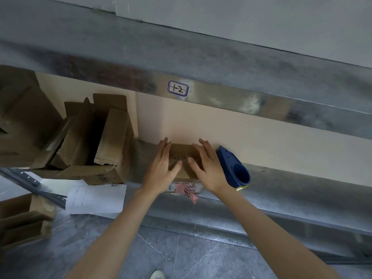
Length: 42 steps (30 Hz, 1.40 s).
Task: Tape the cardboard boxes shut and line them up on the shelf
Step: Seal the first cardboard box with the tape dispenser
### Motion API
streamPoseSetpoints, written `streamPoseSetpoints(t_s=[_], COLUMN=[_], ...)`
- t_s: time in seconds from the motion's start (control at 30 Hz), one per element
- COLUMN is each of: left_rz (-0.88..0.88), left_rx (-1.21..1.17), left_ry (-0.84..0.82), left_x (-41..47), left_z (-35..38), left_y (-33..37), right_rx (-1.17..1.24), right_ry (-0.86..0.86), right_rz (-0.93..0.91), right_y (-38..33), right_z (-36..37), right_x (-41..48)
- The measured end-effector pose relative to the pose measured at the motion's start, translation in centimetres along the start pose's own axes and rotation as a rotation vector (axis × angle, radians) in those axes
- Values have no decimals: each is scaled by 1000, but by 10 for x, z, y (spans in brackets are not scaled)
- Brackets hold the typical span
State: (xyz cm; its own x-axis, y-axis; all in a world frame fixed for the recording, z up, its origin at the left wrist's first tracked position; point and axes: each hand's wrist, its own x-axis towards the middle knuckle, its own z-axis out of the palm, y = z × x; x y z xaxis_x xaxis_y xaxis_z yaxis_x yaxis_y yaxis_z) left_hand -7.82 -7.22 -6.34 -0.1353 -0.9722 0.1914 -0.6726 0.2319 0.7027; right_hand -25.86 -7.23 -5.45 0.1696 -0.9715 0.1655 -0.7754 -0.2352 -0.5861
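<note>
Small cardboard box (pixel 182 153) sits at the front edge of the shelf (pixel 291 158). Left hand (pixel 161 167) and right hand (pixel 206 167) press flat on it, fingers straight, not clasping. Blue tape dispenser (pixel 233 168) lies just beside the right hand; open boxes (pixel 100 141) stand further left.

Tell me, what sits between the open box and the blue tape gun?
A small box, with the left hand and right hand flat on its top, as the head view shows.
</note>
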Motion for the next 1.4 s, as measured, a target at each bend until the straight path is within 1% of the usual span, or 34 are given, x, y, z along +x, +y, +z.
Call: streamPoseSetpoints(t_s=[0.07,0.17,0.23,0.37,0.53,0.63,0.7,0.77,0.83,0.97,1.1,1.17,1.27,1.4], left_rz=[25,22,18,21,38,74,85,83,103,74,-6,-34,-27,-31], left_rx=[12,4,-7,-56,-190,-254,-290,-312,-310,-314,-411,-454,-469,-482], left_ry=[48,89,99,99,97,91,104,137,161,136,102,100,94,46], left_x=[1,3,4,6,3,2,3,6,8,6,6,7,8,8], left_z=[5,9,10,9,8,11,14,15,17,16,18,19,17,13], left_y=[-3,-7,-7,-6,-11,-14,-17,-18,-18,-19,-17,-17,-16,-13], right_rx=[-7,34,9,3,170,250,292,307,306,328,446,449,435,445], right_ry=[-32,36,81,93,82,122,135,140,145,147,129,100,52,-4], right_rz=[8,10,-17,-46,-14,-64,-49,-9,-7,-1,35,68,105,109], right_y=[3,6,6,5,8,11,11,12,13,11,7,8,10,7], right_z=[8,17,19,17,20,23,24,25,26,25,24,24,24,18], right_x=[1,3,5,6,3,-2,-1,2,3,1,0,2,3,2])
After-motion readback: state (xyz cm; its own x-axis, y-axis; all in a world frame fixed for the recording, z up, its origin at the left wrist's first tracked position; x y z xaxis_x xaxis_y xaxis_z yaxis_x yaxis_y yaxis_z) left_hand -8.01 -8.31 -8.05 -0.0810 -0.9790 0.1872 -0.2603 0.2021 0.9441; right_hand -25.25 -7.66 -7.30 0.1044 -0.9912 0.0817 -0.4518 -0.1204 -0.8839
